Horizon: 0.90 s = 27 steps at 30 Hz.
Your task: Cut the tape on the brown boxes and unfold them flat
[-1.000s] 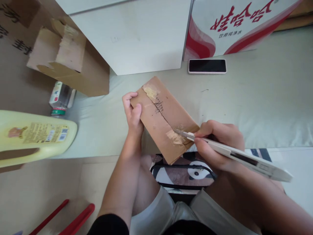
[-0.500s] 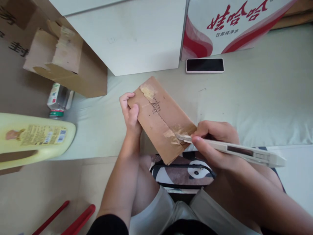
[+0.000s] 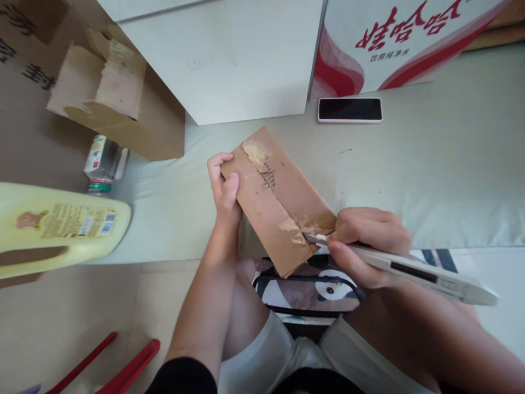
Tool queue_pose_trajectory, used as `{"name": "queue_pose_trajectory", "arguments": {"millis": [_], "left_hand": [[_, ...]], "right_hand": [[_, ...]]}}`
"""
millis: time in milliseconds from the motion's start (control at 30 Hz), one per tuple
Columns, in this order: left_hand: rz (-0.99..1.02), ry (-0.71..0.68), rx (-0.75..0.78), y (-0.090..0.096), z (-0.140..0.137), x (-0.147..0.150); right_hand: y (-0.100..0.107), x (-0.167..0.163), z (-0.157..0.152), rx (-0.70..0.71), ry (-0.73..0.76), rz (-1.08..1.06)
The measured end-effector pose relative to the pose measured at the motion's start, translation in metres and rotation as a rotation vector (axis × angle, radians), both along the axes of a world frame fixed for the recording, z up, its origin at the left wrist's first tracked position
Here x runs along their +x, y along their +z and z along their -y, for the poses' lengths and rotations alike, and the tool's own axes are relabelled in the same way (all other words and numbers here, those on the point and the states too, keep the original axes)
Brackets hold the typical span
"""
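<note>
A brown cardboard box (image 3: pixel 283 191) is tilted in front of me, a seam running lengthwise along its top face. My left hand (image 3: pixel 225 183) grips its upper left end, thumb on the top face. In my right hand (image 3: pixel 367 241) is a box cutter (image 3: pixel 422 273) with a pale handle, held by the front part. The cutter's blade tip touches the seam near the box's lower right end, beside torn, yellowish tape patches. How deep the tip sits, I cannot tell.
Behind the box stand a white carton (image 3: pixel 246 65) and a red-and-white carton (image 3: pixel 394 49). A phone (image 3: pixel 350 110) lies on the pale green cloth (image 3: pixel 451 164). At left are an open cardboard box (image 3: pixel 159 109), a plastic bottle (image 3: pixel 102 164) and a yellow jug (image 3: pixel 82 230).
The cutter's rear end has swung lower and to the right, while its tip stays at the seam's lower end. The whole scene has shifted slightly right in view.
</note>
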<state>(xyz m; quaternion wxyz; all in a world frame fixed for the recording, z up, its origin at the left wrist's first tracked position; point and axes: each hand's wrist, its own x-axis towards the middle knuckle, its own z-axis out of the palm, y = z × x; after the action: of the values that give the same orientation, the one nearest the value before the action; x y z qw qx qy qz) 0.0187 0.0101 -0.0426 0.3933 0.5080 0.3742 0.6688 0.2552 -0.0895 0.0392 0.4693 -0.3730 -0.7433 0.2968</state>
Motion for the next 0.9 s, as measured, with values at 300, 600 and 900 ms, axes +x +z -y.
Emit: {"name": "queue_pose_trajectory", "arguments": {"millis": [300,600,900], "left_hand": [[-0.021,0.013,-0.022,0.001,-0.001,0.001],[-0.02,0.036,-0.03,-0.002,-0.002,-0.003],[0.022,0.062,-0.087,-0.004,-0.008,-0.009]], "right_hand": [[-0.009,0.006,0.002,-0.104,-0.001,-0.163],[-0.014,0.017,-0.004,-0.039,-0.225,-0.513],[-0.068,0.049,-0.039,-0.404,-0.461,0.418]]}}
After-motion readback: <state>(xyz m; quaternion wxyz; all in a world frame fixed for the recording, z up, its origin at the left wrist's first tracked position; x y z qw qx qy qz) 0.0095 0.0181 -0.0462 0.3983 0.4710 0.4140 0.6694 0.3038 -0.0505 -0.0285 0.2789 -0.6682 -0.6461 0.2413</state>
